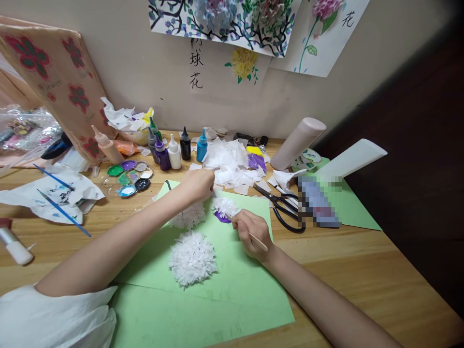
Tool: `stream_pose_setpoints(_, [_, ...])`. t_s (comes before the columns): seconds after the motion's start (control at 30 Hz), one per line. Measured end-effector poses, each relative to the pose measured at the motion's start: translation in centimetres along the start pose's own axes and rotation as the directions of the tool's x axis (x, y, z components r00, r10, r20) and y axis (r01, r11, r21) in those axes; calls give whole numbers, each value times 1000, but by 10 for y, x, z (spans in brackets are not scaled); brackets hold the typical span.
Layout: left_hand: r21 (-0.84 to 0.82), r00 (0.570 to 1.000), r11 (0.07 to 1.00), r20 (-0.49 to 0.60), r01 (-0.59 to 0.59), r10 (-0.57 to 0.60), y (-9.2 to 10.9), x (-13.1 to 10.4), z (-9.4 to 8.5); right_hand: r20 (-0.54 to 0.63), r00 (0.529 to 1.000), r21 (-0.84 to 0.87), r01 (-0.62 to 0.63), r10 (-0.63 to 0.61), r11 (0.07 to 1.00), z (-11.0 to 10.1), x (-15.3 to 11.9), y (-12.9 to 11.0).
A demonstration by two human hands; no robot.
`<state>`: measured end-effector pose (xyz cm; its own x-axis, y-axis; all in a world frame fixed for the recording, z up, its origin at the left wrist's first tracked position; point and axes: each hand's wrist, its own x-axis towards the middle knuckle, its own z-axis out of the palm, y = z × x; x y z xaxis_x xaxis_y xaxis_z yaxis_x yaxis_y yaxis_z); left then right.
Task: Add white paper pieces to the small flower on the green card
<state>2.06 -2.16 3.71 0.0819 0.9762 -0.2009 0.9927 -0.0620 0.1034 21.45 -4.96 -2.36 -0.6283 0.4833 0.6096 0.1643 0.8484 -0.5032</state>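
Note:
On a green sheet of paper (246,285) sits a round white flower made of tissue paper (193,258). A second white tuft (188,216) is partly covered by my left forearm. A smaller white tissue cluster (224,205) has a purple patch (222,217) along its lower edge. My right hand (253,233) grips a thin wooden stick (258,241), its tip at the cluster's right side. My left hand (198,185) is closed just above and left of the cluster; whatever its fingers pinch is hidden. Behind it lies a pile of white tissue pieces (228,159).
Paint bottles (174,153) and a paint palette (130,176) stand at the back left. Paintbrushes (63,212) lie on tissue to the left. Black-handled scissors (281,205) and upright tubes (297,145) are on the right. Flower pictures (319,38) hang on the wall.

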Motion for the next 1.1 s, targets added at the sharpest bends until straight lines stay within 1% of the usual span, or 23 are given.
stream_pose_setpoints(0.17, [8,1000,1000,1,1,-1,1,0,0,33,998,-41,-60,61,997,2,0,1])
stream_pose_setpoints(0.3, [13,1000,1000,11,-4,3,1,0,0,40,994,-39,-98,100,994,4,0,2])
stream_pose_setpoints(0.37, [16,1000,1000,19,-6,6,1,0,0,34,986,-20,-163,164,986,5,2,1])
stream_pose_setpoints(0.4, [18,1000,1000,25,-8,7,0,0,0,26,975,5,-222,222,975,6,4,1])
stream_pose_setpoints(0.43, [20,999,1000,35,-11,10,0,0,1,15,954,49,-299,299,953,7,8,1])
stream_pose_setpoints(0.47, [24,999,1000,46,-14,13,-1,0,1,4,922,110,-385,387,917,8,12,1])
stream_pose_setpoints(0.53, [33,997,999,72,-19,17,-1,0,2,-4,832,237,-538,555,809,10,22,2])
stream_pose_setpoints(0.6, [45,996,999,93,-18,14,-1,0,2,-1,749,296,-633,663,715,11,33,4])
stream_pose_setpoints(0.63, [52,995,999,98,-16,11,-1,0,2,-1,725,295,-658,689,693,11,38,5])
stream_pose_setpoints(0.67, [59,995,998,102,-13,7,0,0,2,3,714,284,-672,700,684,11,41,5])
stream_pose_setpoints(0.7, [65,995,998,103,-12,5,0,-1,2,14,714,273,-676,700,685,10,43,5])
stream_pose_setpoints(0.73, [70,994,997,105,-11,3,1,-2,2,30,725,270,-669,688,693,8,44,5])
stream_pose_setpoints(0.8, [74,994,997,108,-12,4,1,-3,1,54,763,287,-629,644,722,3,39,2])
stream_pose_setpoints(0.83, [72,994,997,111,-14,6,1,-3,0,47,785,307,-600,618,739,-1,34,1])
stream_pose_setpoints(0.9, [63,993,998,114,-15,8,-2,-4,-2,-15,808,351,-547,588,760,-8,20,-2])
stream_pose_setpoints(0.93, [56,993,998,114,-15,8,-4,-4,-4,-49,803,392,-532,594,751,-12,12,-2])
stream_pose_setpoints(0.97, [48,994,999,112,-13,8,-6,-4,-6,-88,773,445,-534,628,719,-16,5,-2])
stream_pose_setpoints(1.0, [39,994,999,107,-13,9,-9,-3,-8,-111,730,500,-545,674,673,-19,-2,0])
stream_pose_setpoints(1.07, [20,996,1000,89,-12,10,-14,-3,-11,-101,664,596,-556,741,579,-24,-12,6])
stream_pose_setpoints(1.1, [11,997,1000,76,-11,11,-16,-2,-13,-83,646,641,-548,759,537,-25,-15,9])
